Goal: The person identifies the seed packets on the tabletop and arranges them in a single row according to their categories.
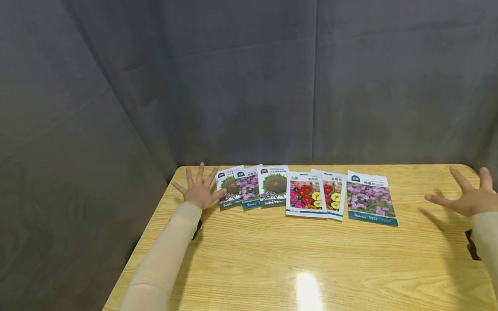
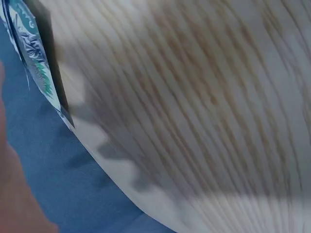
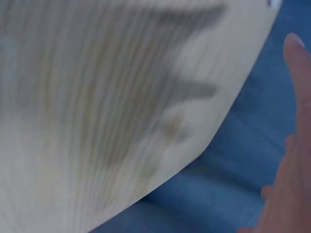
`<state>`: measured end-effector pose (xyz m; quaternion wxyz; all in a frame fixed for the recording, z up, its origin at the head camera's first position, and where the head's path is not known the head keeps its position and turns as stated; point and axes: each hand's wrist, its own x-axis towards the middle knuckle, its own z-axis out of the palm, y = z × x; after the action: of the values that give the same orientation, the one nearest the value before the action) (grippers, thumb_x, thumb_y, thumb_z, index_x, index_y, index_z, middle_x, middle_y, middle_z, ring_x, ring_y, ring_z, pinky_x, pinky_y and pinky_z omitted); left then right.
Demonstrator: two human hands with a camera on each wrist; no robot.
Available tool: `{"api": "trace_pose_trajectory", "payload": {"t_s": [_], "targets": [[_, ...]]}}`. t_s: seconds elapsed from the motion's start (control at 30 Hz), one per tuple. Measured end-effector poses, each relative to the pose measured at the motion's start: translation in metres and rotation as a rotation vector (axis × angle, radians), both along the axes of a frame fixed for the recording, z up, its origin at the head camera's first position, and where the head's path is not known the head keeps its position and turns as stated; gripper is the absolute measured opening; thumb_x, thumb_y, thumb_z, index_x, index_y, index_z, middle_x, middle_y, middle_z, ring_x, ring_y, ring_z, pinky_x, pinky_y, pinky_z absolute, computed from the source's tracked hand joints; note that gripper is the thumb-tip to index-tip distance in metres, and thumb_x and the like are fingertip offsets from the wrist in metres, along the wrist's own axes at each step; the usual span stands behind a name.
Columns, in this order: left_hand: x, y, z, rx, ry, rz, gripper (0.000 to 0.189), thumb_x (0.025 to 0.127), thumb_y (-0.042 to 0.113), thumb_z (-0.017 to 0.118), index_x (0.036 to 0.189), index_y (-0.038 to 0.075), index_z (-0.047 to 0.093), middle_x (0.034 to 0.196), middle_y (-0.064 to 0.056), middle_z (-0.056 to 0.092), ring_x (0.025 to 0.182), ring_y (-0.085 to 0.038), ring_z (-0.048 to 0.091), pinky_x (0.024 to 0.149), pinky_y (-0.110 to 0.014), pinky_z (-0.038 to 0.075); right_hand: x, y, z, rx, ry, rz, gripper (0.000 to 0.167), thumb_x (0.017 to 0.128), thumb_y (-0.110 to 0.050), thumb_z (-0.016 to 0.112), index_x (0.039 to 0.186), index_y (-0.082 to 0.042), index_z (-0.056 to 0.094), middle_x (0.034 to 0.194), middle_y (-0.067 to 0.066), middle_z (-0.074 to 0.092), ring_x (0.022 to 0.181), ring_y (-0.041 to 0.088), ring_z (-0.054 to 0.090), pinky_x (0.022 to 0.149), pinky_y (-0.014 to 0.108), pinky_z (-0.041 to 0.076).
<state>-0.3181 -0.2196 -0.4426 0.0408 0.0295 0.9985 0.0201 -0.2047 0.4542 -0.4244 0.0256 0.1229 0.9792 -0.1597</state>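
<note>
Several flower seed packets lie in a row along the far part of the table. At the left end, a sunflower packet [image 1: 230, 190], a purple-flower packet [image 1: 247, 186] and a second sunflower packet [image 1: 273, 185] overlap. A red-and-yellow flower packet [image 1: 306, 195] partly covers another of its kind [image 1: 336, 196]. A larger purple-flower packet [image 1: 371, 197] lies apart at the right. My left hand [image 1: 199, 193], fingers spread, is nearest the leftmost packet; whether its thumb touches it I cannot tell. My right hand [image 1: 470, 198] is spread at the table's right side, holding nothing.
The wooden table [image 1: 249, 255] has rounded far corners and a bright light reflection near the front. Dark grey cloth [image 1: 249, 86] hangs behind it and at the left. Dark wrist straps [image 1: 197, 230] show under the sleeves.
</note>
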Motion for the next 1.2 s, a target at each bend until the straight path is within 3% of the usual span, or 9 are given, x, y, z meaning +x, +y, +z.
{"api": "trace_pose_trajectory", "payload": {"t_s": [0.07,0.17,0.3,0.47,0.6,0.77,1.03,1.2], "targets": [[-0.001,-0.003,0.000,0.029,0.017,0.002,0.082,0.097,0.074,0.039,0.163,0.042,0.001,0.168,-0.005,-0.021,0.145,-0.046,-0.032,0.095,-0.088,-0.012,-0.004,-0.007,0.005,0.016,-0.003,0.009,0.115,0.091,-0.076,0.048,0.155,-0.011,-0.021,0.145,0.035,-0.044,0.133,0.067,-0.030,0.105,0.082,-0.007],[0.000,-0.006,0.002,0.097,0.066,-0.004,0.074,0.101,0.068,0.037,0.163,0.041,0.005,0.170,-0.006,-0.015,0.148,-0.048,-0.024,0.096,-0.088,-0.009,-0.009,-0.024,0.011,-0.032,0.014,-0.010,0.111,0.092,-0.080,0.040,0.156,-0.013,-0.020,0.147,0.034,-0.044,0.129,0.065,-0.039,0.098,0.084,-0.017],[0.002,-0.007,0.003,0.243,0.181,-0.027,0.064,0.105,0.054,0.045,0.162,0.035,0.023,0.170,-0.010,0.001,0.152,-0.048,-0.005,0.098,-0.088,-0.005,-0.015,-0.055,0.015,-0.162,0.061,0.000,0.101,0.097,-0.073,0.038,0.159,-0.014,-0.015,0.152,0.031,-0.041,0.129,0.067,-0.038,0.085,0.093,-0.008],[0.004,-0.001,0.000,0.434,0.267,-0.023,0.052,0.104,0.032,0.055,0.153,0.022,0.043,0.165,-0.016,0.019,0.149,-0.047,0.017,0.107,-0.082,0.009,-0.018,-0.106,0.013,-0.261,0.216,0.113,0.079,0.104,-0.034,0.052,0.160,0.002,0.010,0.155,0.044,-0.012,0.134,0.075,-0.005,0.087,0.091,0.015],[0.008,0.003,-0.005,0.584,0.265,0.034,0.046,0.102,0.020,0.056,0.147,0.012,0.049,0.160,-0.020,0.025,0.142,-0.046,0.028,0.108,-0.069,0.029,-0.018,-0.159,0.010,-0.353,0.332,0.185,0.065,0.099,-0.016,0.057,0.151,0.011,0.030,0.149,0.048,0.014,0.131,0.070,0.022,0.096,0.079,0.028],[0.011,0.010,-0.009,0.807,0.213,0.114,0.043,0.102,0.015,0.056,0.144,0.006,0.049,0.154,-0.025,0.026,0.139,-0.045,0.033,0.108,-0.058,0.038,-0.011,-0.219,0.005,-0.452,0.392,0.260,0.052,0.098,-0.012,0.061,0.144,0.006,0.046,0.146,0.038,0.033,0.128,0.057,0.039,0.097,0.071,0.038],[0.017,0.023,-0.010,0.995,0.162,0.230,0.044,0.101,0.010,0.053,0.143,-0.003,0.048,0.150,-0.031,0.031,0.132,-0.046,0.041,0.102,-0.055,0.042,-0.007,-0.294,-0.012,-0.735,0.331,0.338,0.046,0.097,-0.003,0.063,0.142,0.001,0.053,0.144,0.029,0.043,0.122,0.047,0.055,0.092,0.053,0.054],[0.019,0.032,-0.011,1.073,0.139,0.300,0.047,0.100,0.009,0.052,0.145,-0.006,0.046,0.150,-0.031,0.036,0.128,-0.044,0.047,0.098,-0.051,0.045,-0.006,-0.336,-0.021,-0.979,0.224,0.285,0.044,0.098,-0.003,0.061,0.140,0.003,0.053,0.142,0.026,0.049,0.115,0.039,0.062,0.090,0.044,0.056]]}}
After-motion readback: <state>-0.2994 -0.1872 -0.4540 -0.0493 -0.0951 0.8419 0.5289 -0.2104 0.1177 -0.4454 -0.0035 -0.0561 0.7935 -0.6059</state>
